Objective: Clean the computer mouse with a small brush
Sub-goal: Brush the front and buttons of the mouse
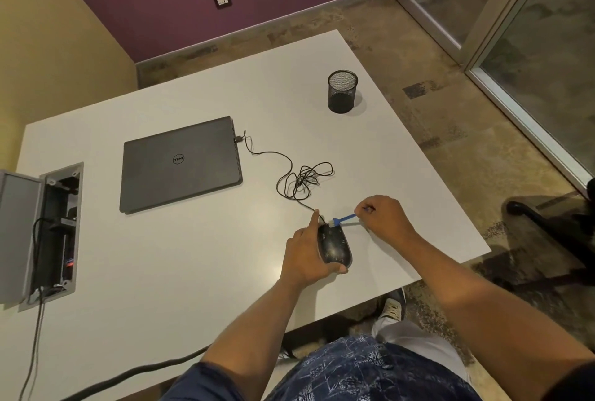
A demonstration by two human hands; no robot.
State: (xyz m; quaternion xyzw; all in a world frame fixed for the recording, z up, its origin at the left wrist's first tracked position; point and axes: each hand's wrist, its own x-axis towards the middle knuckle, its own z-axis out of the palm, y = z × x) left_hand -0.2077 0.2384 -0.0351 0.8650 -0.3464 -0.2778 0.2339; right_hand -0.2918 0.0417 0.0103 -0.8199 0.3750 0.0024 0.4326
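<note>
Head view: a white table (193, 272) in a corner of yellow and purple walls.
From the left: open cable hatch (54, 233), shut laptop (180, 164), then near the right edge the left hand (306, 259) cups the black mouse (333, 246) while the right hand (384, 218) pinches a blue brush (344, 218) at its front; mesh cup (342, 91) beyond, bare floor to the right.

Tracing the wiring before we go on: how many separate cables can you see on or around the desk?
3. The mouse cable coils between laptop and mouse; a thin cable drops from the open floor box; a thick one crosses the near edge. More may hide inside.
</note>
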